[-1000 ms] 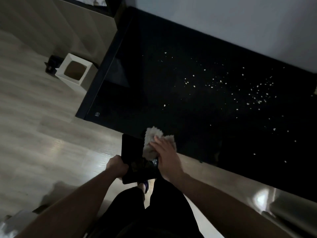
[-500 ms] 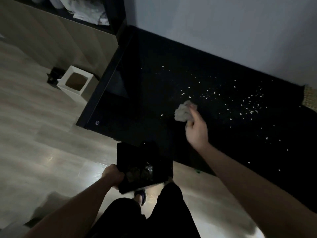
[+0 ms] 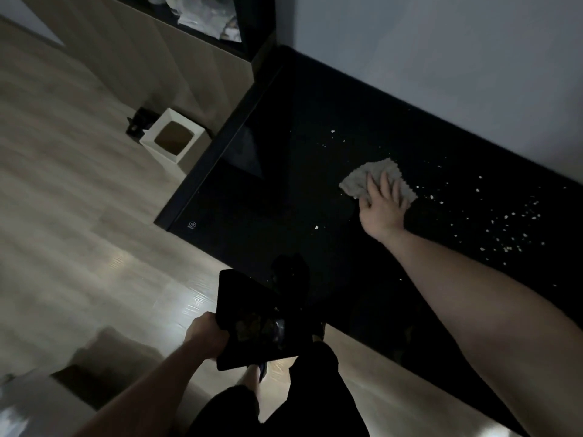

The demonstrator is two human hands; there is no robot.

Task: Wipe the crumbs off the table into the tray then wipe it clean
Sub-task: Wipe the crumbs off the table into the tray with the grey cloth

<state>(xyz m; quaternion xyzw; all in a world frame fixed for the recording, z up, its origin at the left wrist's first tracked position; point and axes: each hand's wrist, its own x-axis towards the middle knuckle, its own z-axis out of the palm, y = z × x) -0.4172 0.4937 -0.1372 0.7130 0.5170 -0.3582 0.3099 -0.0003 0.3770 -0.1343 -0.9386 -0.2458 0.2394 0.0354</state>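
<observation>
A black glossy table (image 3: 284, 197) runs along the wall. Several pale crumbs (image 3: 504, 228) lie scattered on its right part, and a few single ones sit nearer the middle. My right hand (image 3: 383, 206) presses flat on a light grey cloth (image 3: 372, 176) spread on the tabletop, left of the main crumb patch. My left hand (image 3: 206, 334) grips the left edge of a dark tray (image 3: 252, 316), held at the table's front edge. Some crumbs lie in the tray.
A white square bin (image 3: 172, 138) stands on the wooden floor left of the table, beside a small dark object (image 3: 137, 124). A dark shelf (image 3: 208, 20) with light items is at the top. My legs (image 3: 277, 405) are below the tray.
My right hand carried the cloth from over the tray out across the table, away from me, and laid it flat. The tray stayed at the table's front edge.
</observation>
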